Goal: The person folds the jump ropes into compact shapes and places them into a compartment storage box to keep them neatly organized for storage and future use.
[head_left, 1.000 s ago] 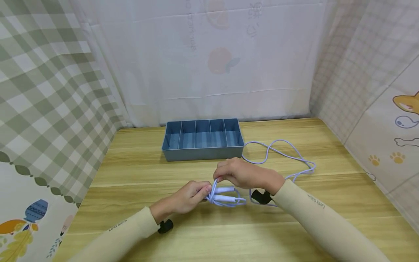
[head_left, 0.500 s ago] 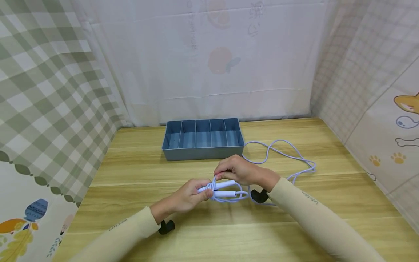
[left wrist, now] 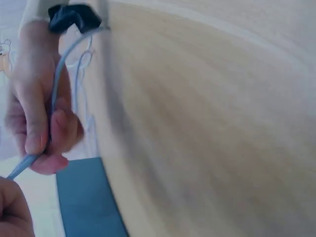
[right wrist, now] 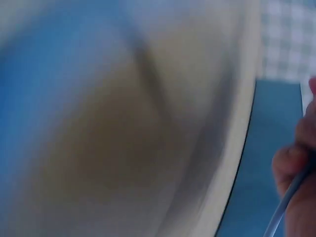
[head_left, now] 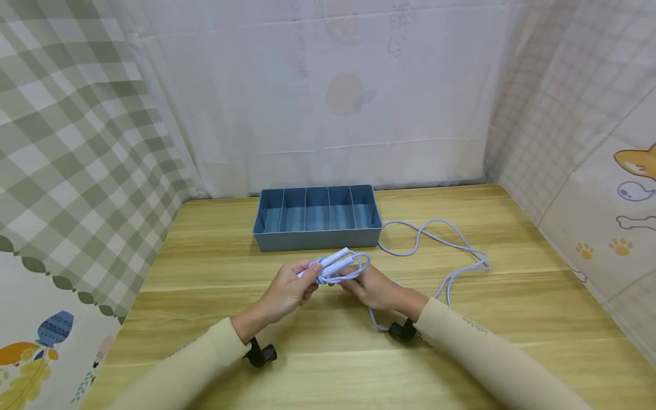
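A pale lilac jump rope [head_left: 335, 265] has its two handles side by side, with cord wound around them in several turns. My left hand [head_left: 284, 290] grips this bundle, thumb over the wound cord, the handles tilted up to the right above the table. My right hand [head_left: 376, 290] is just right of and below the bundle. In the left wrist view my right hand [left wrist: 42, 108] pinches the cord [left wrist: 58, 69] between thumb and fingers, and part of my left hand [left wrist: 12, 210] shows at the lower left corner. The right wrist view is mostly blurred, with the cord [right wrist: 286, 202] at its right edge.
A blue-grey box [head_left: 318, 239] with several compartments stands at the back of the wooden table [head_left: 215, 273]. Loose cord [head_left: 456, 245] trails in loops to its right. Black wrist cameras [head_left: 261, 356] hang below both wrists. Patterned cloth walls enclose the table on three sides.
The left hand has raised the bundle away from me and tilted its handles up. The right hand has moved from above the bundle to below and right of it, bringing cord around.
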`<state>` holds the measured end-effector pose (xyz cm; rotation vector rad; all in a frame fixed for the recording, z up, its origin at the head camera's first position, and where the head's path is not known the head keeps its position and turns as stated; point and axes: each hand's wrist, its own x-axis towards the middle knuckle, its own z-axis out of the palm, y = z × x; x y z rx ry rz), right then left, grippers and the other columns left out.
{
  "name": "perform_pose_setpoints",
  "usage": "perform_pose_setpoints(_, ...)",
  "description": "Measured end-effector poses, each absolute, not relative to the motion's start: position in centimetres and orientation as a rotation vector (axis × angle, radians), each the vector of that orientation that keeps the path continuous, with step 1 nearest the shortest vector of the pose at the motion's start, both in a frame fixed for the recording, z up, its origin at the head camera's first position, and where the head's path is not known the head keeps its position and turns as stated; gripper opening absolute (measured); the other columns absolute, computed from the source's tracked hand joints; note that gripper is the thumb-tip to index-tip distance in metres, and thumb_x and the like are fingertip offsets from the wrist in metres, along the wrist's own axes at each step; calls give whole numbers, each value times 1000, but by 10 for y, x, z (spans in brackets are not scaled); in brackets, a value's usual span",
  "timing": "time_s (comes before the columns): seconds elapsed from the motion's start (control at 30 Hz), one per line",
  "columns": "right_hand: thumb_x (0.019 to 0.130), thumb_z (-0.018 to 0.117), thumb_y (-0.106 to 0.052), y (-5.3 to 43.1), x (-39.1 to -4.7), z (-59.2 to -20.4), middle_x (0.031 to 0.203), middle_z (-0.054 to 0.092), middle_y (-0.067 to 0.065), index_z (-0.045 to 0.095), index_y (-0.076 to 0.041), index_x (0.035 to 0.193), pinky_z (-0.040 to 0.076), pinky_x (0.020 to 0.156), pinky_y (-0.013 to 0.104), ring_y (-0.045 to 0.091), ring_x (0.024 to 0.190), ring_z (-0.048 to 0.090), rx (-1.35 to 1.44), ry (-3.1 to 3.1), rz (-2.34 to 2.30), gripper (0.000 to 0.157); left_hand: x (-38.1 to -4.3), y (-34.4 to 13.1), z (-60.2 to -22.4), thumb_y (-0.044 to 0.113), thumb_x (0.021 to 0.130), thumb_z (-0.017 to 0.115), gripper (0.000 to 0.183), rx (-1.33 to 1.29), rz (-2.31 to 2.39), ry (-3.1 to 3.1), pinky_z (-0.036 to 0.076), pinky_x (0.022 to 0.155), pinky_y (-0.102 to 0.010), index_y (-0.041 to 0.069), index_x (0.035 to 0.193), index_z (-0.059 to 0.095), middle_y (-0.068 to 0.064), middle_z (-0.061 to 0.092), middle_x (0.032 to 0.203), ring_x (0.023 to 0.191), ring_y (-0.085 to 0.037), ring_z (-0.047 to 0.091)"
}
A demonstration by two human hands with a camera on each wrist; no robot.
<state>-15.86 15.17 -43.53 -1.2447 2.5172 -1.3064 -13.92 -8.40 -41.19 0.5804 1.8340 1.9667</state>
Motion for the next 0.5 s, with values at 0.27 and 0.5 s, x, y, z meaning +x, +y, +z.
perform_pose_setpoints(0.27,95,56,2,136,-113,-426,80,60,-3,60,-10,93,37,63,25,11,67,50,-1590,2978,-575,12,-148,-83,-418,25,108,55,34,332,1974,2116,27,45,-21,-4,96,65,1,42,61,52,-8,34)
perform_pose_setpoints(0.5,90,50,-2,137,-107,-396,80,57,-1,61,-7,96,38,64,27,14,70,52,-2115,3132,-160,14,-147,-79,-425,23,106,58,28,531,1658,2451,28,45,-20,4,89,68,5,48,63,51,-3,36)
